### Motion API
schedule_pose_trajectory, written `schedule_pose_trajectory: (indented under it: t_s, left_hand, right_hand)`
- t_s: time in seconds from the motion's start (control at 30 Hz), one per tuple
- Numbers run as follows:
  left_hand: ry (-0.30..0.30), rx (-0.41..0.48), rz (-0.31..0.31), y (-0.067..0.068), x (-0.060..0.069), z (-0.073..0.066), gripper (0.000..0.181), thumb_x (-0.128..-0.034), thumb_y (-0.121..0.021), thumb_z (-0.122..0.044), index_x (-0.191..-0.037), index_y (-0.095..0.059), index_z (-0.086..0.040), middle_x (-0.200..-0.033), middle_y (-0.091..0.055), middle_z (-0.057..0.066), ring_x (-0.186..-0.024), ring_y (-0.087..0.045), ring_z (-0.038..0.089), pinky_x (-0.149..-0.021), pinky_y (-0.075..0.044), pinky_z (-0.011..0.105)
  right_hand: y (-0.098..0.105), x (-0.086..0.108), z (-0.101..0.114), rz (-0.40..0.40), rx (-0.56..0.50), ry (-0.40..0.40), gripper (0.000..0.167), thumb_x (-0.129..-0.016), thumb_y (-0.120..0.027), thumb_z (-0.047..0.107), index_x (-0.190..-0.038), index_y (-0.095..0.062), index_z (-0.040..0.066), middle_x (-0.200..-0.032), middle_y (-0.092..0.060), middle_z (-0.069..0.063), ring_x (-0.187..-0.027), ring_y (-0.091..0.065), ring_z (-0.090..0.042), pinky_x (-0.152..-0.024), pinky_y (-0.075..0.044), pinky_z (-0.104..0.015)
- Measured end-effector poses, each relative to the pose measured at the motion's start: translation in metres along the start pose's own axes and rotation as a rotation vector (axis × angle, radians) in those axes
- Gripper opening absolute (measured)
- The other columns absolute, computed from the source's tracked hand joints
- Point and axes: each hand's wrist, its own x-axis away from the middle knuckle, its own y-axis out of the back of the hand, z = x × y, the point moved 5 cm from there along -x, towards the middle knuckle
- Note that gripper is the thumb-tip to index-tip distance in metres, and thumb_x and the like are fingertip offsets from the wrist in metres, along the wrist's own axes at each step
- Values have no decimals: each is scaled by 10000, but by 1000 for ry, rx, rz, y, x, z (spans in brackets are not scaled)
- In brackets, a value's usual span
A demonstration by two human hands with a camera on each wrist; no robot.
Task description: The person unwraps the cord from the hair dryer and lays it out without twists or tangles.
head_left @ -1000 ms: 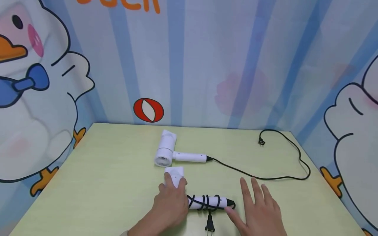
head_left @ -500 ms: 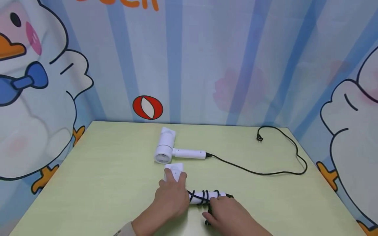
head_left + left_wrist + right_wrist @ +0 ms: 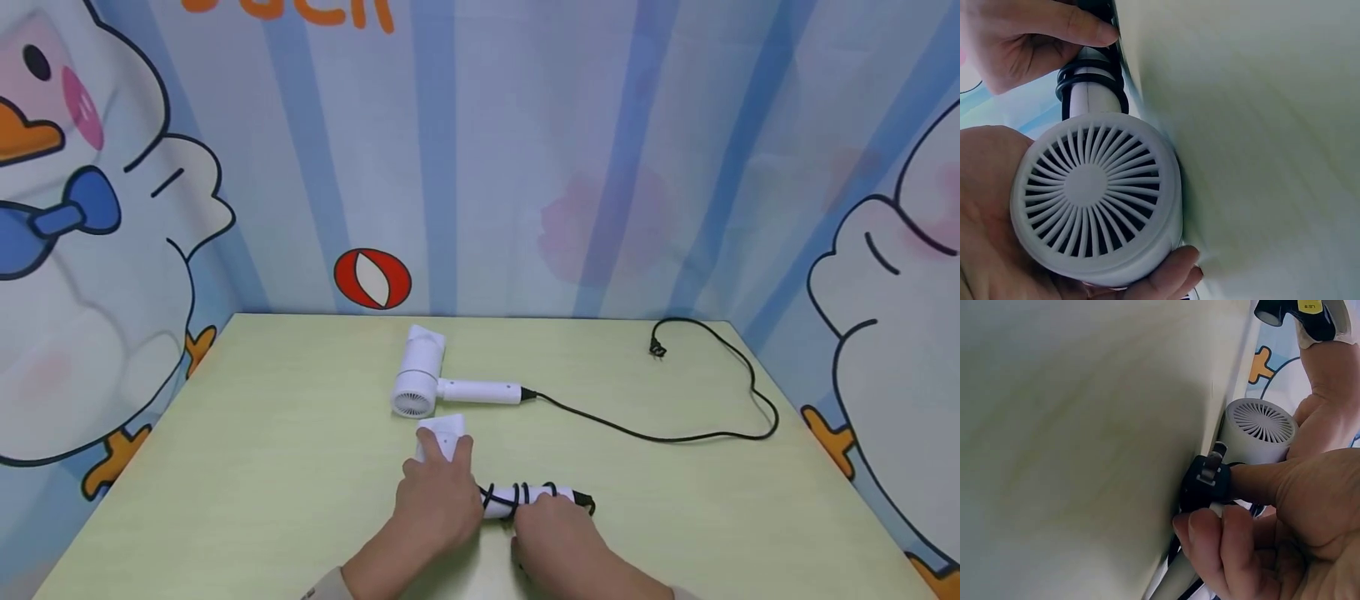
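Observation:
A white hair dryer [image 3: 444, 425] lies near the front of the table, its black cord [image 3: 516, 495] wound round the handle. My left hand [image 3: 438, 504] grips its body from above; in the left wrist view the fingers curl round the barrel beside the slatted intake grille [image 3: 1086, 185]. By the handle, my right hand [image 3: 558, 537] pinches the black plug [image 3: 1202, 480] between thumb and fingers, seen in the right wrist view. That hand covers most of the plug in the head view. Part of the handle is also hidden behind it.
A second white hair dryer [image 3: 418, 371] lies just behind, handle pointing right. Its loose black cord [image 3: 675, 438] curves rightward to a plug [image 3: 657, 347] near the back edge. A striped cartoon curtain [image 3: 495, 167] stands behind the pale yellow table [image 3: 262, 458].
My right hand has come down leftward from beside the handle, its fingers spread before, and has taken hold of the plug. My left hand keeps its grip on the hair dryer.

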Motion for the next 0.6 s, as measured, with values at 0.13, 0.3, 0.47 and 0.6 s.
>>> schedule_pose_trajectory:
  t_s: [0.13,0.3,0.47,0.6]
  left_hand:
    - [1,27,1,-1,-1,1,478,-912,-624,-227,-1367,-496,-152,-1422,-263,391,-713,-507,396,-492,-465,424]
    - [-27,113,-30,-3,-2,8,431,-947,-584,-211,-1369,-504,-177,-1363,-283,391,-614,-493,351,-460,-444,399]
    - [-30,220,-51,2,-5,19,435,-946,-558,-166,-1378,-505,-179,-1316,-306,360,-606,-487,333,-497,-444,405]
    - [-15,299,-61,7,-6,26,441,-941,-553,-165,-1380,-513,-178,-1295,-312,336,-599,-496,318,-522,-452,404]
  right_hand:
    - [-2,0,-3,35,-16,-28,285,-851,-752,256,-670,-634,69,-653,-558,-79,-596,-553,-223,-500,-512,-431]
    - [-5,4,-14,82,-53,-66,286,-837,-733,222,-633,-595,77,-631,-521,-51,-597,-519,-192,-515,-497,-427]
    - [-4,10,-29,25,-54,-103,230,-813,-711,156,-632,-592,79,-615,-508,-33,-576,-478,-173,-504,-478,-420]
    - [-1,16,-43,-37,-48,-148,229,-814,-718,159,-650,-585,71,-617,-516,-32,-552,-468,-180,-489,-466,-422]
